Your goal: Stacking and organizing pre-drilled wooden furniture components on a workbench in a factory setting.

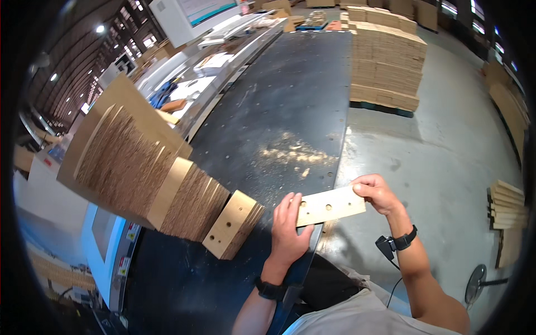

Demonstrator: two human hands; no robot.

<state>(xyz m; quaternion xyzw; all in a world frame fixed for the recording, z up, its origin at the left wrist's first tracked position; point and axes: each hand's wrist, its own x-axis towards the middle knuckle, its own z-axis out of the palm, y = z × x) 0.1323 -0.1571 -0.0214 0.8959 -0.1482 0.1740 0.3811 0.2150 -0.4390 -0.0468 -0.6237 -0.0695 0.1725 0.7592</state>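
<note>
A pale wooden board (339,207) with several drilled holes is held level between my two hands, over the edge of the dark table. My left hand (288,231) grips its left end, fingers over the far side and thumb at the near side. At the opposite end, my right hand (378,193) pinches the corner with the thumb on top. To the left of my left hand sits a short stack of drilled boards (234,220), its top piece showing holes. Behind it stand taller stacks of undrilled-looking boards (120,162).
Sawdust and chips (293,153) lie on the dark tabletop (268,84). A machine with a screen (201,14) and a cluttered ledge runs along the left. Tall piles of flat panels (385,61) stand on the floor beyond, and more wood pieces (507,204) are at right.
</note>
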